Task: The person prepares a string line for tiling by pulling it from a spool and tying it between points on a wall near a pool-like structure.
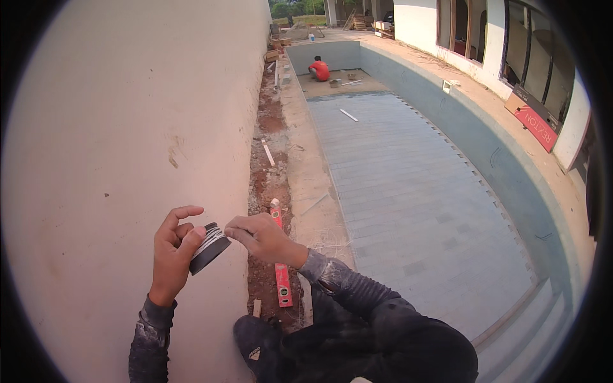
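My left hand (172,252) grips a black spool (210,254) wound with white string (211,237), the thumb across its near side and the index finger lifted away. Close against the spool's right side, my right hand (260,237) is closed in a pinch. Whatever lies between those fingertips, perhaps the string's end, is too small to make out. Below my right wrist, a red spirit level (283,284) lies on the dirt strip, partly hidden by my hand and forearm.
A white wall (128,127) rises at the left. To the right lies a sunken pool with a blue-grey tiled floor (408,191) and steps (530,338). A person in a red shirt (321,70) crouches at its far end. Loose strands (332,245) lie along the pool's edge.
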Demonstrator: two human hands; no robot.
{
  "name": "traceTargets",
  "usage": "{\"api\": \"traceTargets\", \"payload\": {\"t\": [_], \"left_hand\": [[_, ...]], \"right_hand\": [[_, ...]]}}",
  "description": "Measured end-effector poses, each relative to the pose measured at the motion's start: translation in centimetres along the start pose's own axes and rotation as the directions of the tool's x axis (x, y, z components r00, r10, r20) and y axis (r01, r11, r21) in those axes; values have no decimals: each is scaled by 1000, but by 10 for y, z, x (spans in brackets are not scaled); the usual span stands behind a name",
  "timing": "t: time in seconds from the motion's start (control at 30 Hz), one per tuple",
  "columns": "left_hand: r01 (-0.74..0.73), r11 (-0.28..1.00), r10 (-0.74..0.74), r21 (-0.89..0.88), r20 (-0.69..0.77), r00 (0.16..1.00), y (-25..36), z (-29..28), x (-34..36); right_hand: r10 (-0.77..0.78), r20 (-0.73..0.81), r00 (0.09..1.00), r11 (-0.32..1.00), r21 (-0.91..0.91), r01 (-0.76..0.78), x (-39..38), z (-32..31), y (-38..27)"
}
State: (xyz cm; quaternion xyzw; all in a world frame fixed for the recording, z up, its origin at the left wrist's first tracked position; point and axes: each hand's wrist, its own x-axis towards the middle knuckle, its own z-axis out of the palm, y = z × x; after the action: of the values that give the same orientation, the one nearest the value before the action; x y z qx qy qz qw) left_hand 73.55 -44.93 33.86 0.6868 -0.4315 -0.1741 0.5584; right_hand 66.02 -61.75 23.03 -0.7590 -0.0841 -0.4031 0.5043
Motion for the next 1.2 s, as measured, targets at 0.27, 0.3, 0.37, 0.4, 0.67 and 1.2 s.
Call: {"api": "traceTargets", "payload": {"t": [0.27,0.3,0.37,0.4,0.67,1.2], "left_hand": [[-114,952,115,284,15,993,-50,6,-3],[-51,994,48,101,28,998,-73,13,1],[81,987,-80,-138,12,997,-107,16,0],[121,963,-120,-242,21,993,-122,24,0],[60,550,-485,-833,-261,835,-209,60,-27],[107,990,-138,-91,-473,870,-182,56,-107]], "right_hand": [[35,-47,998,975,-218,-44,-10,3,-7],[77,-41,996,972,-222,-84,-13,4,0],[194,-61,979,976,-90,-199,-9,12,13],[199,-67,978,975,-87,-204,-8,13,21],[466,131,875,879,-180,-441,-55,48,29],[357,327,875,934,-115,-338,-123,64,13]]}}
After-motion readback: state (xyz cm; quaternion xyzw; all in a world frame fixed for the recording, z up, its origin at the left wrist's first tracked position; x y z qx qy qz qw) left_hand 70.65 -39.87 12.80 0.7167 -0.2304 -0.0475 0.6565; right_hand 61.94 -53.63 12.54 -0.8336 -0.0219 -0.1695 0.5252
